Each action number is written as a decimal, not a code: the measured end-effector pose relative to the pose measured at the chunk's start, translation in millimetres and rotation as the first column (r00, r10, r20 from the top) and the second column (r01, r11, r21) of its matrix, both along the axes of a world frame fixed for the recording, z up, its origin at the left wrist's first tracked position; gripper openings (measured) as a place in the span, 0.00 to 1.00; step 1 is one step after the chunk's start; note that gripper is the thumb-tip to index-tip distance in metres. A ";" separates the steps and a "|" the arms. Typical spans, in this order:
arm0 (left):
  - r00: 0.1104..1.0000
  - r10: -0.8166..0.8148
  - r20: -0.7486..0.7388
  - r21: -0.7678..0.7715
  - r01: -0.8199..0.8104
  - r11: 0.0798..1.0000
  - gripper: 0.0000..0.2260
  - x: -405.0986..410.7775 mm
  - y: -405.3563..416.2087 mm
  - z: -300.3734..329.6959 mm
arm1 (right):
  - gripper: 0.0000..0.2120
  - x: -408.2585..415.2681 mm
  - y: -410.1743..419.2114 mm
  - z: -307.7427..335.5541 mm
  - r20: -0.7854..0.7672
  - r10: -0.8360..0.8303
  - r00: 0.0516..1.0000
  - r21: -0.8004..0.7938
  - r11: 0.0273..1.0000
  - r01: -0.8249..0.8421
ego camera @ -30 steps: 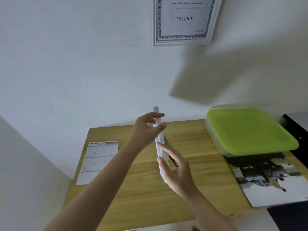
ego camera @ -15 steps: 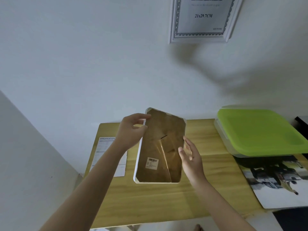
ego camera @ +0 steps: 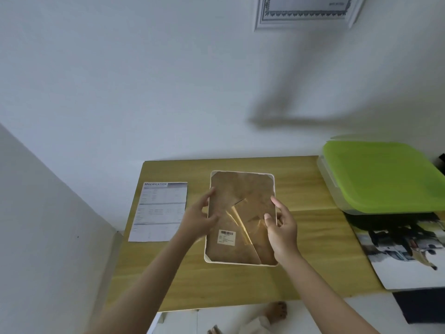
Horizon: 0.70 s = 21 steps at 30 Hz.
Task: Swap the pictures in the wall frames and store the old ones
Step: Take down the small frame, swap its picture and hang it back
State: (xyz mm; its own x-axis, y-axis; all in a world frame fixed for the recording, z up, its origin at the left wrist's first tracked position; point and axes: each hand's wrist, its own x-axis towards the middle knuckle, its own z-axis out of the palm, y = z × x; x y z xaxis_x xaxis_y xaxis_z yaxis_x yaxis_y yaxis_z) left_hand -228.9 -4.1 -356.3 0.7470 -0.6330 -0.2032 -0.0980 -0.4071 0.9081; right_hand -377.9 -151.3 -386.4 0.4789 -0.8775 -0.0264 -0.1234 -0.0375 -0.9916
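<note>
On the wooden table in front of us lies a white picture frame, back side up, so we see its brown fibreboard backing with a fold-out stand and a small barcode sticker. The frame is a rounded-corner rectangle, its long sides running away from us, and it sits near the middle of the tabletop. Our left hand curls around the frame's left edge, fingers on the backing; its outline is blurred. Our right hand grips the right edge, thumb and fingertips pressed on the board. We cannot tell whether the frame rests fully flat or is lifted a little.

The table is smooth, pale yellow wood with a straight seam across it. To the left of the frame, well apart, lies a flat printed sheet headed "SPECIFICATION". At the right rear stands a clear plastic box with a glossy green lid, and in front of it a dark-and-white photo print hangs over the table's right edge. Bare wood stays open in front of the frame and between it and the box. On the white wall above hangs a second frame with an ornate border.
</note>
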 end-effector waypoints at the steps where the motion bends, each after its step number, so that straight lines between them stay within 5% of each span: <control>1: 0.999 -0.025 -0.022 0.025 0.026 0.999 0.33 -4.0 2.3 -8.6 | 0.23 0.9 -2.6 -4.7 -0.017 -0.008 1.000 0.018 1.000 0.008; 6: 0.991 -0.128 -0.028 0.174 0.131 0.976 0.42 -13.7 5.5 -39.4 | 0.20 8.8 -12.8 -24.9 -0.161 0.031 0.987 0.095 0.995 -0.016; 12: 0.986 -0.157 -0.060 0.234 0.166 0.958 0.47 -11.3 0.2 -56.8 | 0.20 20.6 -28.1 -43.3 -0.367 0.094 0.925 0.008 0.995 -0.098; 21: 0.986 -0.165 -0.034 0.255 0.168 0.952 0.46 1.1 -0.7 -69.1 | 0.20 35.7 -63.3 -53.7 -0.486 0.201 0.850 -0.045 0.966 -0.255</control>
State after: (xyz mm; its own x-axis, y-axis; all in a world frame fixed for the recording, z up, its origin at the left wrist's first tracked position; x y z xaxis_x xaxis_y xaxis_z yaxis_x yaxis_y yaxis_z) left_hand -227.8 -4.9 -425.3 0.6321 -0.6737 -0.3828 -0.1739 -0.6047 0.7772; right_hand -342.2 -214.6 -440.1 0.6186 -0.7554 -0.2160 -0.5519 -0.2221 -0.8038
